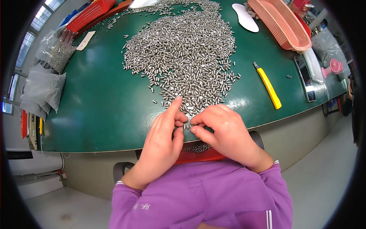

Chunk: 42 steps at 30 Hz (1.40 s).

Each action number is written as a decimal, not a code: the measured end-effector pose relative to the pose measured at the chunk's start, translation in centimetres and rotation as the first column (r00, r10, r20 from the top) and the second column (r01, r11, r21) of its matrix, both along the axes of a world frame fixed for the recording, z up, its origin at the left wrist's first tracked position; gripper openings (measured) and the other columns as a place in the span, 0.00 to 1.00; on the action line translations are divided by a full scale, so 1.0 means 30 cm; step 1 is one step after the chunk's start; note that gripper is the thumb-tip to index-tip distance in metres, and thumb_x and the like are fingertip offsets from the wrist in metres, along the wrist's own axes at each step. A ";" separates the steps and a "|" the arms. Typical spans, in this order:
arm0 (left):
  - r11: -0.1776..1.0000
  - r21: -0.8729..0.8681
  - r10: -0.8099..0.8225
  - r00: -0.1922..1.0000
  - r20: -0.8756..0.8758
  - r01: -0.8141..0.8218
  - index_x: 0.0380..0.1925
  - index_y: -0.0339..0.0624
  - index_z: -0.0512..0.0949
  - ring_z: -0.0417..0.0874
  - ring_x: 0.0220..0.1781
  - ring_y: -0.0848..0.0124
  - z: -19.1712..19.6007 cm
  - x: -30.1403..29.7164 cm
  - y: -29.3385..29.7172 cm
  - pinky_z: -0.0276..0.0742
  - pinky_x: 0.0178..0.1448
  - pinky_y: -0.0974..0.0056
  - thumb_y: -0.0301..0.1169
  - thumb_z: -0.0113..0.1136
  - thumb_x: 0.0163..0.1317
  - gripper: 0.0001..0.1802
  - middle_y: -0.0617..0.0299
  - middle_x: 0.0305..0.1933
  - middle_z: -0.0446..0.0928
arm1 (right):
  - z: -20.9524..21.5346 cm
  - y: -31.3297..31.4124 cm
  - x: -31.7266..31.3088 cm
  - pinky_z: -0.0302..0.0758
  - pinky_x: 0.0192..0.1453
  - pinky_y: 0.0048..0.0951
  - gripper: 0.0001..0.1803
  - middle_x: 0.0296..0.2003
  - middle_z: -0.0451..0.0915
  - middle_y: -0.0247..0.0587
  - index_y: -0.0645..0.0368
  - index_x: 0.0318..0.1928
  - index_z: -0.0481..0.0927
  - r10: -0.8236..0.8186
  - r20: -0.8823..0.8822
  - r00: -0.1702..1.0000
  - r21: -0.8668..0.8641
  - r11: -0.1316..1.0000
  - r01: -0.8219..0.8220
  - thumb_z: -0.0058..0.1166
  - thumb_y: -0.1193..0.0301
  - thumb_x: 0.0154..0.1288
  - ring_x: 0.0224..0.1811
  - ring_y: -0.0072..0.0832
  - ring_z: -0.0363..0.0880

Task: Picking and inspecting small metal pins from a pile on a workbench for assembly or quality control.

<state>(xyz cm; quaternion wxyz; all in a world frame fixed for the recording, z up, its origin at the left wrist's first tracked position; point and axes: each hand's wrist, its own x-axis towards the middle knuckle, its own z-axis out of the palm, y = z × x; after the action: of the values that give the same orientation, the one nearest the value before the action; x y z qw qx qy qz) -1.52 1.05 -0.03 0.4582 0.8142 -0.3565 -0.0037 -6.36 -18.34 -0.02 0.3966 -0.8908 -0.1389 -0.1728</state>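
Small silvery metal pins (187, 126) stand in a short row between the fingertips of my two hands, just over the near table edge. My left hand (162, 131) has its index finger stretched toward the pile, while its thumb and curled fingers close in on the row's left end. From the other side, my right hand (223, 128) pinches the right end with bent thumb and forefinger. Right beyond my fingers, a large heap of the same pointed metal pins (183, 45) spreads up the green table (95, 126). Under the edge, a red basket (198, 155) in front of me holds more pins.
To the right lie a yellow utility knife (268, 87) with its blade out and a phone (305, 80). A pink basket (282, 23) and a white insole-shaped piece (245, 17) are at the far right. Clear bags of pins (45, 89) line the left edge, near a red basket (91, 14).
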 end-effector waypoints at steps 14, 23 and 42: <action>0.999 0.038 -0.016 0.999 -0.044 0.018 0.71 0.35 0.66 0.80 0.41 0.62 0.005 -0.001 0.002 0.80 0.49 0.57 0.13 0.66 0.56 0.40 0.58 0.40 0.79 | -0.007 0.010 0.001 0.75 0.40 0.41 0.09 0.31 0.77 0.38 0.56 0.34 0.79 0.018 0.009 1.000 -0.025 1.000 -0.017 0.68 0.76 0.54 0.36 0.40 0.78; 0.999 0.031 -0.027 0.992 -0.125 0.031 0.73 0.38 0.65 0.81 0.42 0.64 0.008 0.001 0.021 0.80 0.51 0.59 0.13 0.65 0.58 0.41 0.59 0.44 0.79 | 0.013 -0.003 -0.012 0.75 0.46 0.44 0.10 0.34 0.77 0.42 0.58 0.37 0.79 0.062 -0.052 0.997 -0.013 0.998 -0.063 0.66 0.77 0.55 0.40 0.44 0.78; 0.995 0.021 0.091 0.992 0.087 -0.093 0.73 0.37 0.66 0.80 0.48 0.59 -0.017 0.014 -0.004 0.78 0.54 0.56 0.14 0.64 0.59 0.40 0.55 0.46 0.79 | 0.047 -0.033 -0.055 0.76 0.44 0.42 0.10 0.36 0.76 0.43 0.58 0.41 0.81 0.287 -0.119 0.951 -0.016 0.957 -0.291 0.66 0.74 0.59 0.40 0.44 0.77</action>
<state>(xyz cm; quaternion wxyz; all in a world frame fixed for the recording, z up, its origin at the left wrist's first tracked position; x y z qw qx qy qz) -1.11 0.93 -0.54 0.4318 0.8349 -0.3378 0.0481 -8.01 -19.33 1.38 0.4101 -0.8759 -0.2474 -0.0590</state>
